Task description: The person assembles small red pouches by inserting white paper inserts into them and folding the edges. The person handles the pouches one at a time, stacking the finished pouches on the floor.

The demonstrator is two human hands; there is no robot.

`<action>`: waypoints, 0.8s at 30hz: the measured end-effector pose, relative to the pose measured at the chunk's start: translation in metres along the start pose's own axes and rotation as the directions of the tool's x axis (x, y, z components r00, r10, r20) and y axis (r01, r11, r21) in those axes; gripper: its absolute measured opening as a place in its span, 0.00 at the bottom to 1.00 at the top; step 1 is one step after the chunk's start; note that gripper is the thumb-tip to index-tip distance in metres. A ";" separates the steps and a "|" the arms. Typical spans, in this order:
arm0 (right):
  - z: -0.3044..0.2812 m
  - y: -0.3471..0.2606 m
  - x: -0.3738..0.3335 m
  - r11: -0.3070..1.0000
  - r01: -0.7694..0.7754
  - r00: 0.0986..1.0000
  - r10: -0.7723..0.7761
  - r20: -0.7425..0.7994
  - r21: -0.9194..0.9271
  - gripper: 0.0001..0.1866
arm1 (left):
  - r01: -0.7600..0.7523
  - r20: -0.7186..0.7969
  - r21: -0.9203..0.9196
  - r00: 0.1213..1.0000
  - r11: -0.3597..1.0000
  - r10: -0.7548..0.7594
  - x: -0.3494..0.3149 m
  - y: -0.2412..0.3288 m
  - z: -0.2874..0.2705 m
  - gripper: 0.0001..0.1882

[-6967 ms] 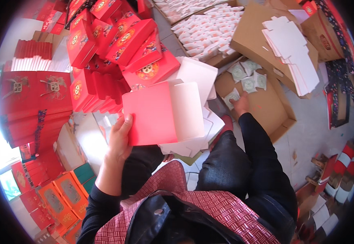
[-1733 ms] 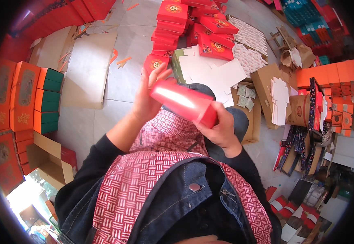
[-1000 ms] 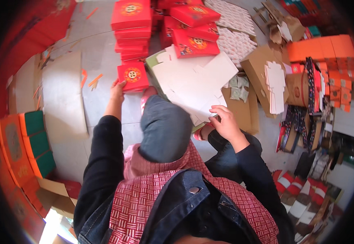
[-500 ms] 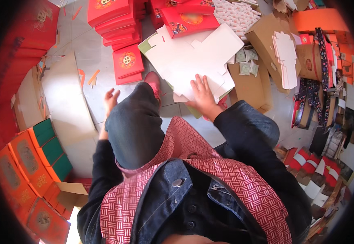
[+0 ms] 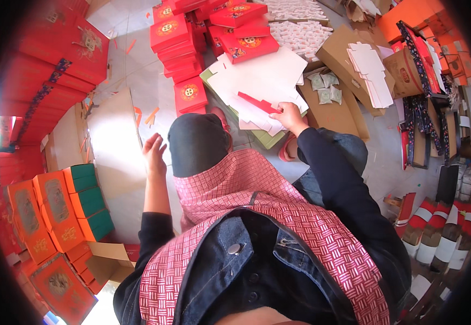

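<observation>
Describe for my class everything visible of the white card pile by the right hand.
The pile of white card looks like thin cardboard sheets lying flat, with stepped, notched outlines and edges out of line. A green surface shows beneath its left and near edges; a red box overlaps its far edge. Over its near right part, the right hand pinches a narrow red piece; whether this is a sheet's turned-up edge is unclear.

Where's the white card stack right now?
Head view, upper middle: the white card stack lies between the red box column and the shallow cardboard tray, with the right hand at its near right corner.
</observation>
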State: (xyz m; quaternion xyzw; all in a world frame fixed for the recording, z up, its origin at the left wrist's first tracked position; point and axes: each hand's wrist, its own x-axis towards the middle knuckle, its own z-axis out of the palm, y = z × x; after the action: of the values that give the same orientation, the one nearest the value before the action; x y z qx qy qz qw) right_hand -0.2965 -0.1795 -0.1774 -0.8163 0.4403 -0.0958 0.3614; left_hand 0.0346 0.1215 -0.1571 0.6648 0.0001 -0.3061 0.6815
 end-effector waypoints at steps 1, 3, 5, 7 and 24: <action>-0.003 -0.005 0.000 0.999 -0.020 0.999 0.021 0.024 -0.029 0.15 | -0.029 0.016 -0.023 0.999 0.999 0.030 -0.009 0.015 0.008 0.13; -0.002 -0.005 -0.003 0.996 0.052 0.999 -0.051 -0.016 0.078 0.13 | -0.105 0.105 -0.002 0.989 0.994 0.105 -0.021 0.029 0.024 0.13; -0.008 -0.038 -0.007 0.913 0.199 0.979 -0.171 -0.109 0.356 0.12 | -0.240 0.184 0.123 0.959 0.963 0.216 -0.044 0.042 0.045 0.12; -0.075 -0.159 -0.059 0.622 0.225 0.940 -0.342 0.001 0.750 0.15 | -0.478 0.312 0.342 0.870 0.809 0.382 -0.081 0.050 0.054 0.13; 0.063 0.008 0.005 0.845 0.290 0.908 -0.392 -0.151 -0.449 0.36 | -0.702 0.601 0.712 0.613 0.004 0.513 -0.121 0.095 0.126 0.24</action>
State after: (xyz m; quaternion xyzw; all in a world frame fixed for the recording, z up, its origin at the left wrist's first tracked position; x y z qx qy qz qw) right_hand -0.2685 -0.1540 -0.2292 -0.9224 0.3372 -0.1594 0.1006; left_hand -0.0753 0.0515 -0.0068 0.8220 -0.5157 0.0226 0.2405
